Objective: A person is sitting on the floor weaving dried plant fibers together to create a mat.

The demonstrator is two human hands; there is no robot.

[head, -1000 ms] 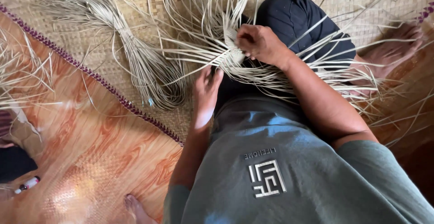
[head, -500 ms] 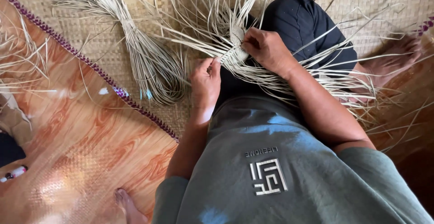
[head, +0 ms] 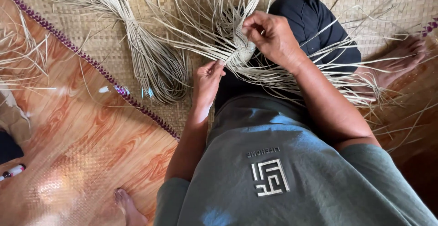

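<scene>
A small woven piece of pale straw (head: 241,48) rests over my lap, with long loose strands fanning out from it on all sides. My right hand (head: 271,36) pinches strands at the top of the woven centre. My left hand (head: 207,81) sits just below and left of it, its fingertips touching strands at the piece's lower edge. I am seated in a grey-green shirt and dark trousers (head: 315,25).
A looped bundle of straw strands (head: 146,61) lies to the left on a woven mat (head: 91,34) with a purple edge. Orange wood-pattern flooring (head: 82,153) lies beyond it. A bare foot (head: 406,52) shows at right, another (head: 130,207) at bottom left.
My left hand has lifted from my lap up to the woven piece's edge. My right hand keeps working at the centre; the view has shifted slightly.
</scene>
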